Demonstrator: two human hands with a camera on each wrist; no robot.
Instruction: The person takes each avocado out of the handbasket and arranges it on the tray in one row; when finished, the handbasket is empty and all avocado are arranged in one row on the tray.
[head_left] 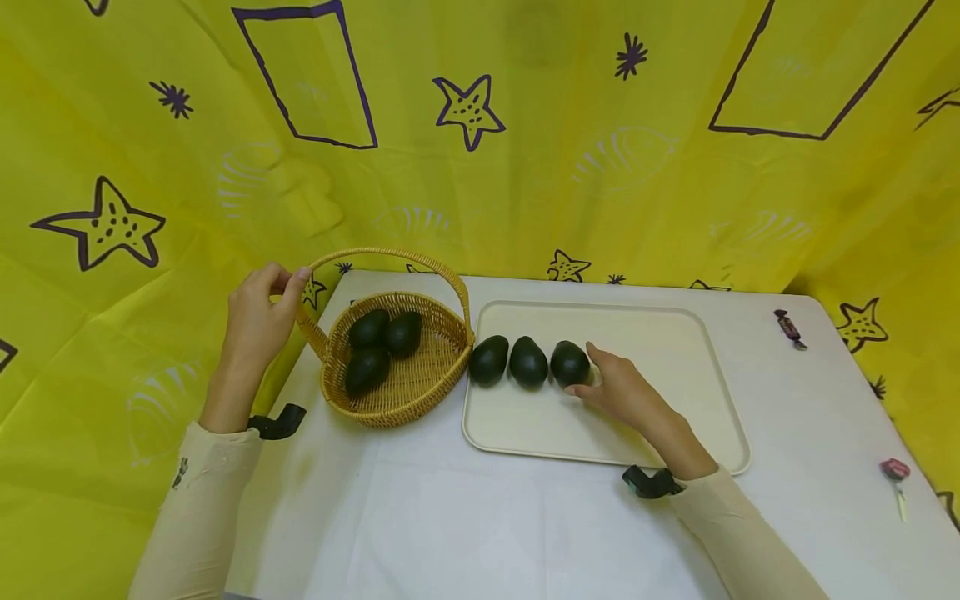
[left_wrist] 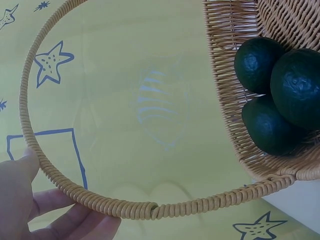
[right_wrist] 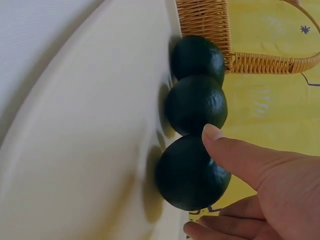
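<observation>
A wicker basket [head_left: 420, 379] with a hoop handle [head_left: 420, 258] stands at the table's left and holds three dark green avocados [head_left: 378, 346]. My left hand [head_left: 288, 283] pinches the handle at its left end; in the left wrist view the thumb and fingers [left_wrist: 75, 220] wrap the handle [left_wrist: 200, 204], with the avocados [left_wrist: 280, 95] at the right. Three more avocados lie in a row on a cream tray [head_left: 660, 350]. My right hand [head_left: 585, 368] holds the rightmost avocado [head_left: 567, 362], thumb and fingers on either side of it [right_wrist: 185, 175].
A wrapped candy [head_left: 790, 327] lies at the table's back right and a pink lollipop [head_left: 894, 471] near the right edge. Yellow patterned cloth [head_left: 525, 150] hangs behind and at both sides. The basket touches the tray's left rim.
</observation>
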